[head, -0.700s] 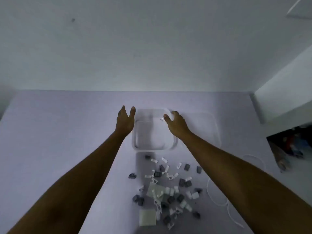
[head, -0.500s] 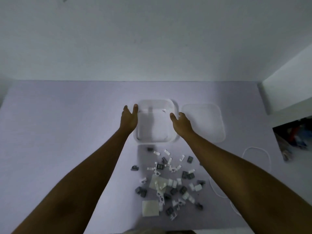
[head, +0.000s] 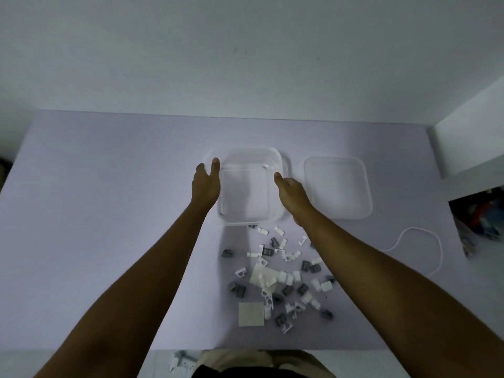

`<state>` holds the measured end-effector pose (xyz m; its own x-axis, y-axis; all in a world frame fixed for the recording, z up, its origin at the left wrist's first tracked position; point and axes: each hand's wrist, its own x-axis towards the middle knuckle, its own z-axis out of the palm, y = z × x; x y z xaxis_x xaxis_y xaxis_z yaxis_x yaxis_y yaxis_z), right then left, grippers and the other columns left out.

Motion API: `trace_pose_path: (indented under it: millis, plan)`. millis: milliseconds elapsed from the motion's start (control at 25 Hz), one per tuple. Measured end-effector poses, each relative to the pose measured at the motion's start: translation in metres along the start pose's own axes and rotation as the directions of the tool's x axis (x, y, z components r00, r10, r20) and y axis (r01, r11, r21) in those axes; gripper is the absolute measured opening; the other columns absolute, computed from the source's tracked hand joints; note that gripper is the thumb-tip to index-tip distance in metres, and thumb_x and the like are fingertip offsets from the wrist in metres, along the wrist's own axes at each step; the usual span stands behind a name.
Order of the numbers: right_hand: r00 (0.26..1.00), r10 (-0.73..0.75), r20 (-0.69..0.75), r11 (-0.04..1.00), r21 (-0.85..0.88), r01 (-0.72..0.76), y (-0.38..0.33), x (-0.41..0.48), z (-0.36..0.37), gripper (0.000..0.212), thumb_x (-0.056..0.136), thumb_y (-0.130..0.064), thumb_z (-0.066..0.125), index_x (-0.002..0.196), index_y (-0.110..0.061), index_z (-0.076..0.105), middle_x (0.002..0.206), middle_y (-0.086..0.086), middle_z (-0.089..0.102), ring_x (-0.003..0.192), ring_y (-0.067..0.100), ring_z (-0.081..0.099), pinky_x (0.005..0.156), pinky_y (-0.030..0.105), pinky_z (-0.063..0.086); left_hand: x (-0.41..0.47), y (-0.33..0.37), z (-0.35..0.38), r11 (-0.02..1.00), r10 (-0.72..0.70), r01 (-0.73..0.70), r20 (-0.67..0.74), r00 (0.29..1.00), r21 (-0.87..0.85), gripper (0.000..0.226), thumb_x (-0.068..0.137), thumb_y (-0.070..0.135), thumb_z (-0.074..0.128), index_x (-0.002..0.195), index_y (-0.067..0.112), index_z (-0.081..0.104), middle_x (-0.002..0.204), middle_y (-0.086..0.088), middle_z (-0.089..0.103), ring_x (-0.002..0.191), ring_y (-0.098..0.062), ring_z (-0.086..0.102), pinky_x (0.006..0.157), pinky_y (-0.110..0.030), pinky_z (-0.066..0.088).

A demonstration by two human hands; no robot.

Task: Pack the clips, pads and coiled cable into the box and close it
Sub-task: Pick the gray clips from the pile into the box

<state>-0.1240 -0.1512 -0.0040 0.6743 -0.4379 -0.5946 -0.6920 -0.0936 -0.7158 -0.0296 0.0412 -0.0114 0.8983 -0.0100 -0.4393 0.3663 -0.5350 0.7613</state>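
box is bracketed by both hands, parts pile sits on the near side of it

the clear box (head: 249, 186) is the landmark here. it sits open on the table (head: 109, 200), looks empty, nothing packed yet as far as i can tell.

left hand (head: 206, 184) is flat against the box's left wall, fingers straight and loose, thumb up by the far left corner. right hand (head: 290, 192) is at the box's right wall, thumb pointing along the rim; its other fingers are tucked out of sight, so i can't tell if they're curled on the wall or just resting. neither hand has anything in it besides maybe the box itself.

the lid (head: 336, 188) lies flat just right of the box, past the right hand.

the bit that matters: the clips (head: 283, 271) are scattered just on the near side of the box, between the two forearms, white and grey mixed. two pads in there, one (head: 251, 314) at the near edge of the pile, another (head: 263, 276) half buried mid-pile. so everything is behind the fingers, toward the person. my guess is either the box gets pulled back to the pile or a hand drops back to scoop.

the cable (head: 425, 241) is a loose white loop well right of the pile, near side of the lid. right hand is clearly the closer one for that.
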Motion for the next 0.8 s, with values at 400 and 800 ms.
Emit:
trace_pose_path:
  millis: [400, 800]
  plan:
    - [0.985, 0.027, 0.171, 0.997, 0.062, -0.039, 0.028, -0.096, 0.118, 0.045, 0.089, -0.059, 0.047, 0.092, -0.017, 0.063, 0.107, 0.015, 0.069, 0.100, 0.032, 0.066, 0.094, 0.054, 0.053, -0.066, -0.096, -0.122, 0.996, -0.081, 0.083, -0.126, 0.989, 0.015, 0.075, 0.097, 0.061, 0.030, 0.151, 0.009, 0.028, 0.156, -0.012, 0.033, 0.143, -0.031, 0.031, 0.115, -0.043, 0.025]
    - [0.976, 0.053, 0.209, 0.997, 0.038, -0.062, 0.080, -0.157, 0.197, 0.069, 0.074, -0.068, 0.047, 0.100, -0.007, 0.064, 0.096, 0.017, 0.068, 0.096, 0.036, 0.066, 0.091, 0.057, 0.054, -0.098, -0.181, -0.178, 0.989, -0.140, 0.145, -0.104, 0.985, 0.041, 0.075, 0.096, 0.062, 0.033, 0.150, 0.010, 0.029, 0.154, -0.013, 0.037, 0.141, -0.032, 0.036, 0.114, -0.044, 0.029]
